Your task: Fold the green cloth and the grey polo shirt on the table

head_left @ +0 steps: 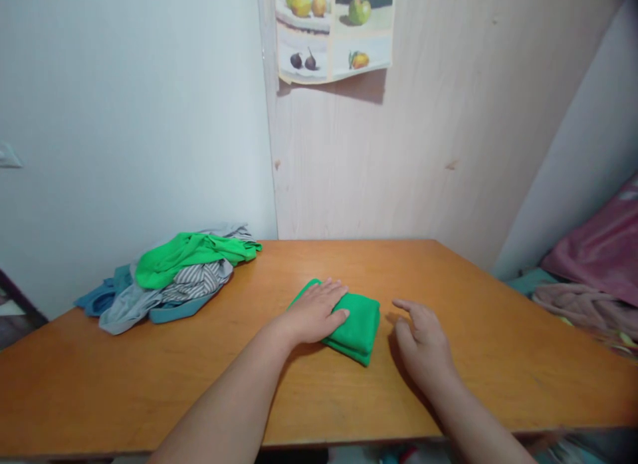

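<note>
A green cloth folded into a small flat bundle (356, 324) lies on the wooden table (399, 404). My left hand (319, 311) rests flat on its left part, fingers stretched out and thumb apart, covering some of the fabric. Just right of the bundle is my right hand (423, 338), apart from the cloth and holding nothing. Its index finger reaches out towards the left and its thumb is separate; the other fingers are partly hidden.
At the back left of the table a heap holds a bright green garment (184, 254), a striped grey cloth (199, 281) and blue pieces (102, 298). Fruit pictures (331, 35) hang on the wall behind. Beyond the right edge lie pink fabrics (598, 244).
</note>
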Demonstrator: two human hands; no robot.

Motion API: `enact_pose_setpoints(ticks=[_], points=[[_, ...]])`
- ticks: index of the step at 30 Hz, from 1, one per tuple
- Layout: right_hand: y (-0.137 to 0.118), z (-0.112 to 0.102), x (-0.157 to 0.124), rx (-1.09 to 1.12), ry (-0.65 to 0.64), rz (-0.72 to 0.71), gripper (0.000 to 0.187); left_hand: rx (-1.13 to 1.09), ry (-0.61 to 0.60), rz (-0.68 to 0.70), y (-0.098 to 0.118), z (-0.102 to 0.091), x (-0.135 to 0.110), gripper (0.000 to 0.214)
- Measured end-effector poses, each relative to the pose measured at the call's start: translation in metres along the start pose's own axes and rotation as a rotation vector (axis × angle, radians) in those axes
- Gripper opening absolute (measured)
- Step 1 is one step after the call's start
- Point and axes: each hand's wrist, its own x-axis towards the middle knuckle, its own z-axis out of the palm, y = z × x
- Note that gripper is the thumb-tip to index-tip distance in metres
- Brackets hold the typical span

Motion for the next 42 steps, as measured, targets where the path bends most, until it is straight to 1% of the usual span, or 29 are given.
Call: enact_pose_setpoints(ticks=[4, 8, 14, 18, 22, 23, 24, 26, 28, 31, 33, 38, 40, 42], points=[[0.003, 0.003, 0.006, -0.005, -0.04, 0.07, 0.028, 0.024, -0.016, -0.001, 0.0, -0.002, -0.001, 0.062], [0.0, 0.005, 0.009, -0.016, -0.083, 0.15, 0.027, 0.061, -0.011, -0.008, 0.0, 0.001, 0.0, 0.06], [-0.004, 0.005, 0.011, -0.013, -0.113, 0.195, 0.027, 0.104, -0.01, 0.008, 0.016, -0.003, -0.005, 0.057], [-0.005, 0.004, 0.011, -0.001, -0.133, 0.208, 0.026, 0.133, -0.002, 0.021, 0.023, -0.004, -0.016, 0.066], [-0.009, 0.005, 0.012, 0.028, -0.159, 0.22, 0.026, 0.175, 0.039, 0.063, 0.023, -0.002, -0.026, 0.089], [-0.009, 0.005, 0.013, 0.036, -0.167, 0.221, 0.026, 0.183, 0.062, 0.081, 0.023, -0.001, -0.028, 0.091], [-0.009, 0.005, 0.013, 0.044, -0.176, 0.22, 0.026, 0.189, 0.09, 0.1, 0.023, 0.001, -0.03, 0.089], [-0.009, 0.006, 0.013, 0.061, -0.187, 0.212, 0.025, 0.192, 0.147, 0.127, 0.024, 0.006, -0.032, 0.078], [-0.008, 0.008, 0.012, 0.08, -0.189, 0.205, 0.025, 0.188, 0.2, 0.129, 0.023, 0.012, -0.033, 0.07], [-0.006, 0.01, 0.013, 0.101, -0.192, 0.204, 0.025, 0.176, 0.25, 0.113, 0.021, 0.02, -0.033, 0.07], [-0.006, 0.011, 0.015, 0.116, -0.218, 0.199, 0.027, 0.17, 0.266, 0.107, 0.019, 0.022, -0.033, 0.068], [-0.005, 0.014, 0.027, 0.195, -0.285, 0.212, 0.032, 0.147, 0.284, 0.113, 0.016, 0.024, -0.033, 0.054], [-0.003, 0.014, 0.034, 0.202, -0.337, 0.205, 0.033, 0.137, 0.287, 0.109, 0.016, 0.024, -0.033, 0.049], [0.0, 0.013, 0.04, 0.173, -0.393, 0.167, 0.034, 0.134, 0.288, 0.102, 0.017, 0.024, -0.033, 0.047]])
